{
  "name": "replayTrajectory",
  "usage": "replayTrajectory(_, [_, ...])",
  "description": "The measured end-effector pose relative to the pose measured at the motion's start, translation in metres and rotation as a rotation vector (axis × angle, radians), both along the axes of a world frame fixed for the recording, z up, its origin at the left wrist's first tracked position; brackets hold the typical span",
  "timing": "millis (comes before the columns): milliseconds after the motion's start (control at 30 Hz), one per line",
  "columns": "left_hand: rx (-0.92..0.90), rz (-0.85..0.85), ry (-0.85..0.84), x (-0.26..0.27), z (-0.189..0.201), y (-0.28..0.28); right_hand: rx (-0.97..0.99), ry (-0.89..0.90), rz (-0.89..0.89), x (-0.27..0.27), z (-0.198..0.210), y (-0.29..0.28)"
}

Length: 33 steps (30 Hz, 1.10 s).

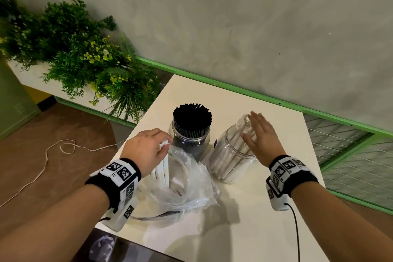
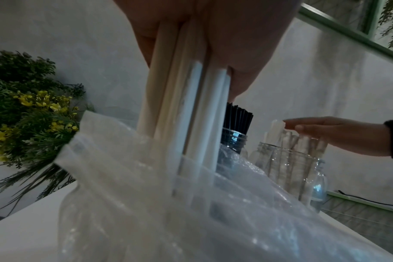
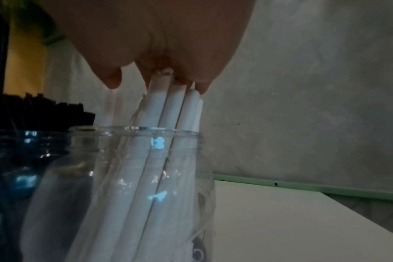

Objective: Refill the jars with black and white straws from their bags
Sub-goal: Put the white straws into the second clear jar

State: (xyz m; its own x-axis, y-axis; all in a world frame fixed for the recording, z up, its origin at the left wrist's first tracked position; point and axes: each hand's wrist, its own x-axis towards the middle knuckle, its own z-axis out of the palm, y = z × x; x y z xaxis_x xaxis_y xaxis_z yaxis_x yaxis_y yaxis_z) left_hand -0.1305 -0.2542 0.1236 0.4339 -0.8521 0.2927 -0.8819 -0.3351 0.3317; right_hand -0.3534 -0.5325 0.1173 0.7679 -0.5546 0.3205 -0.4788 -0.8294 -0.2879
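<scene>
Head view: on the desk (image 1: 244,229), the left hand (image 1: 146,151) grips a bundle of white straws (image 1: 162,168) standing in a clear bag (image 1: 187,185) at 7 o'clock. The black-straw jar (image 1: 191,134) stands at 12. The right hand (image 1: 262,136), fingers straight, presses the straws in the white-straw jar (image 1: 231,155) at 2.

Left wrist view: fingers (image 2: 242,53) curl round the bundle.

Right wrist view: flat fingertips (image 3: 111,79) touch straw tops.

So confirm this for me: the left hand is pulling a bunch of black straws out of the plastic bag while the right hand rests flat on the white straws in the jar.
Wrong colour. The left hand grips white straws rising from the plastic bag, as the left wrist view shows. The black straws stand in their own jar. The right hand does rest flat on the white straws in the jar.
</scene>
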Motion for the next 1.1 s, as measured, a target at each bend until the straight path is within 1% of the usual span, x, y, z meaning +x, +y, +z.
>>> replayTrajectory(100, [-0.008, -0.002, 0.003, 0.000, 0.000, 0.000, -0.050, 0.057, -0.037, 0.018, 0.013, -0.005])
replayTrajectory(167, [-0.009, -0.002, 0.000, 0.000, 0.000, 0.000, -0.053, 0.189, -0.054, 0.032, 0.023, -0.009])
replayTrajectory(233, [0.006, 0.005, 0.008, 0.000, 0.000, 0.000, 0.002, 0.341, -0.079, 0.043, 0.028, -0.013])
replayTrajectory(300, [0.008, 0.017, 0.016, 0.000, 0.000, 0.000, 0.042, 0.428, -0.117, 0.049, 0.026, -0.014])
replayTrajectory(333, [-0.004, 0.020, 0.013, 0.000, 0.000, 0.000, 0.029, 0.441, -0.135, 0.050, 0.024, -0.014])
replayTrajectory(367, [-0.012, 0.022, 0.009, -0.001, 0.001, 0.000, 0.009, 0.428, -0.149, 0.051, 0.021, -0.013])
replayTrajectory(400, [-0.020, 0.025, 0.008, -0.001, 0.002, 0.000, -0.006, 0.374, -0.157, 0.051, 0.019, -0.013])
replayTrajectory(433, [-0.021, 0.032, 0.009, -0.001, 0.003, 0.001, -0.009, 0.268, -0.158, 0.051, 0.017, -0.013])
replayTrajectory(500, [-0.020, 0.042, 0.008, 0.000, 0.004, 0.001, -0.002, -0.018, -0.155, 0.050, 0.016, -0.011])
replayTrajectory(533, [-0.017, 0.044, 0.004, 0.000, 0.004, 0.001, -0.006, -0.119, -0.155, 0.049, 0.016, -0.011])
replayTrajectory(567, [-0.017, 0.047, -0.001, 0.000, 0.004, 0.001, -0.014, -0.145, -0.154, 0.049, 0.017, -0.011])
replayTrajectory(600, [-0.018, 0.044, -0.007, 0.000, 0.005, 0.001, -0.019, -0.106, -0.152, 0.049, 0.016, -0.012])
replayTrajectory(700, [-0.015, 0.042, -0.016, -0.002, 0.007, 0.000, 0.016, 0.162, -0.155, 0.049, 0.013, -0.018])
replayTrajectory(733, [-0.012, 0.043, -0.018, -0.002, 0.007, 0.000, 0.048, 0.182, -0.149, 0.049, 0.014, -0.019])
replayTrajectory(767, [-0.008, 0.044, -0.015, -0.002, 0.008, 0.000, 0.063, 0.144, -0.138, 0.048, 0.016, -0.019])
replayTrajectory(833, [-0.002, 0.042, -0.007, -0.001, 0.007, 0.000, -0.014, -0.006, -0.105, 0.044, 0.017, -0.016])
replayTrajectory(867, [-0.003, 0.042, -0.005, -0.001, 0.007, 0.000, -0.068, -0.048, -0.089, 0.041, 0.017, -0.014])
replayTrajectory(900, [-0.005, 0.041, -0.004, 0.000, 0.007, -0.001, -0.105, -0.041, -0.075, 0.038, 0.015, -0.012])
replayTrajectory(933, [-0.010, 0.039, -0.006, 0.000, 0.007, 0.000, -0.114, 0.023, -0.068, 0.034, 0.013, -0.010])
replayTrajectory(1000, [-0.011, 0.040, -0.006, 0.001, 0.007, 0.000, -0.090, 0.215, -0.087, 0.026, 0.007, -0.008])
replayTrajectory(1033, [-0.010, 0.041, -0.004, 0.001, 0.006, 0.000, -0.086, 0.250, -0.104, 0.022, 0.004, -0.008])
replayTrajectory(1100, [-0.009, 0.040, 0.005, 0.002, 0.006, 0.001, -0.083, 0.188, -0.125, 0.017, 0.001, -0.008])
